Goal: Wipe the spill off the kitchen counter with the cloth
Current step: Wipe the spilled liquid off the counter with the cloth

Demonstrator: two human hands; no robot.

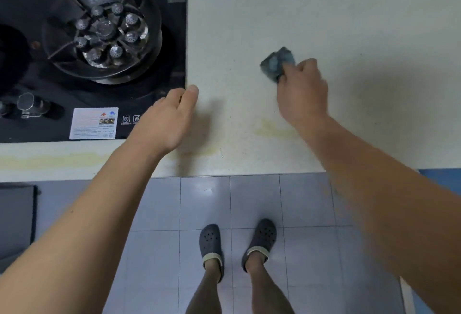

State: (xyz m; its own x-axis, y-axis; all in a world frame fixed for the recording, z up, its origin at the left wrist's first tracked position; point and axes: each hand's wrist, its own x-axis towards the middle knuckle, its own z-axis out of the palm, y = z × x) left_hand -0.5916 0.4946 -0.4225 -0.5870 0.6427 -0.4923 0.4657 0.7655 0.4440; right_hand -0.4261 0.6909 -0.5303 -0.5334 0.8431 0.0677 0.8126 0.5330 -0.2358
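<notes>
**Head view: cloth held on counter beside the hob**

Head-camera footage was taken looking down over a pale counter (249, 27), with the black gas hob (94, 64) used as the landmark for every position below.

The cloth (277, 63), a small bunched blue-grey wad, was seen well to the right of the hob, on or just above the counter; contact with the surface could not be judged because of motion blur. It was gripped by the right hand (303, 92), whose fingers were curled round its near side, so that most of the cloth stuck out beyond the knuckles, away from the person.

The left hand (166, 120) was held open with fingers straight and together, over the hob's near right corner, its fingertips at the hob's right edge. Nothing was held in it.

Yellowish staining (272, 129) was visible on the counter to the right of the hob and nearer the person than the cloth, partly under the right wrist. A white label (93, 123) was fixed to the hob's near edge, just left of the left hand.

Grey floor tiles (254, 201) and two dark clogs (237, 244) were seen below the counter's front edge.
</notes>
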